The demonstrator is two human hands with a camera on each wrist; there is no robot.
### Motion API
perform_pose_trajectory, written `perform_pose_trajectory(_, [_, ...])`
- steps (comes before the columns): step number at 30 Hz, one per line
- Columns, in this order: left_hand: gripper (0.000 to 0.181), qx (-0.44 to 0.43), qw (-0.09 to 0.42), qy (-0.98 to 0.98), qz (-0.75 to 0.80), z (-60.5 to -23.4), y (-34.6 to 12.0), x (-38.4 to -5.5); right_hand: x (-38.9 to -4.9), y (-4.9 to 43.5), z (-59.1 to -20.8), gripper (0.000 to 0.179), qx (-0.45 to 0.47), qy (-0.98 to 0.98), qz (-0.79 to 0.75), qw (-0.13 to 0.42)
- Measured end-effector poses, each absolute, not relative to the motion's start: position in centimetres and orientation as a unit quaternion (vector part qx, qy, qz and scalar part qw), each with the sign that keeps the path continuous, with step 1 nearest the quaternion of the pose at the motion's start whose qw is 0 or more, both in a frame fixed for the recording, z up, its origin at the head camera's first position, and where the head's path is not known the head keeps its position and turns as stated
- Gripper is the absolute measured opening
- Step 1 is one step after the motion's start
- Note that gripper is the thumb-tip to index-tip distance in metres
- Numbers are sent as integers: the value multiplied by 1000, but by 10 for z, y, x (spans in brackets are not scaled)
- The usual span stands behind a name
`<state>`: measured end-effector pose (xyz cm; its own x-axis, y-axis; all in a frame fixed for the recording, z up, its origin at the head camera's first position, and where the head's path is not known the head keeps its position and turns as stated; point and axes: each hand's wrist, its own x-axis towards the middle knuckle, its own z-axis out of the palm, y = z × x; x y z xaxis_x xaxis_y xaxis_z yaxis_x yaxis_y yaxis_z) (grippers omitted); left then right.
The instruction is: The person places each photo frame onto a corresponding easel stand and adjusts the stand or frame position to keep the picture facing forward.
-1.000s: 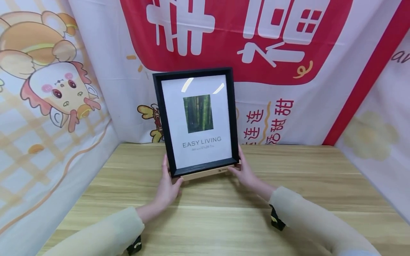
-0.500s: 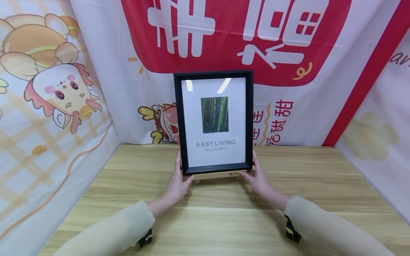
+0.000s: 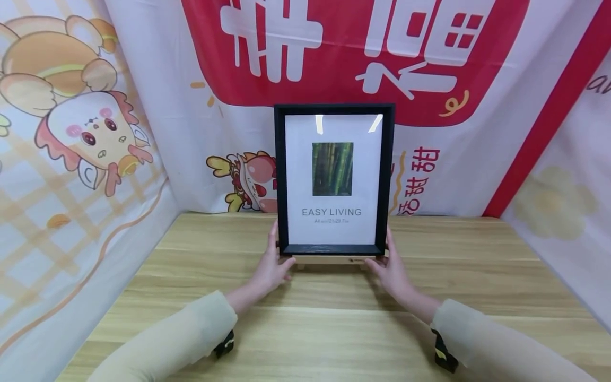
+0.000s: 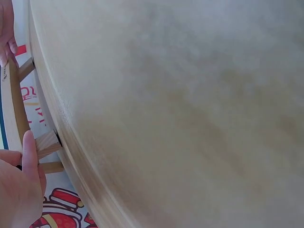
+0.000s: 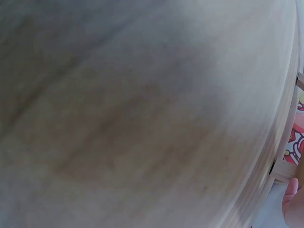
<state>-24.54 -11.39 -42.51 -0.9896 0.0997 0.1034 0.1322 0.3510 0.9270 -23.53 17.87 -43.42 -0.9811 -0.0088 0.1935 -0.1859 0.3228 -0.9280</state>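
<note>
A black picture frame [image 3: 281,175] with a bamboo print and the words "EASY LIVING" stands upright on the ledge of a small wooden easel [image 3: 329,260]. My left hand [image 3: 272,270] grips the ledge's left end, thumb in front and fingers up beside the frame's lower corner. At the other end, my right hand [image 3: 395,276] holds the ledge the same way. The left wrist view shows the easel's stubby legs [image 4: 47,145] meeting the tabletop and my left thumb lying along the ledge [image 4: 16,104]. Only part of my right hand [image 5: 294,204] shows in the right wrist view, beside a leg [image 5: 285,170].
The wood-grain table [image 3: 324,329] extends in front of the easel and to both sides. Behind it hangs a white cloth with a red printed panel [image 3: 334,90]. A cartoon-printed cloth [image 3: 90,159] borders the left side, and another pale cloth [image 3: 563,191] the right.
The frame and easel have shifted right together and turned from a tilt to nearly straight facing me. Both hands have moved with them, keeping their grip on the ledge.
</note>
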Motion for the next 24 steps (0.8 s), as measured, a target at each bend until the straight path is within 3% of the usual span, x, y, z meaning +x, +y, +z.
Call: perform_pose_trajectory(24, [113, -86, 23, -818, -569, -427, -114, -249, -235, 177, -435, 103, 66, -828, 548, 96])
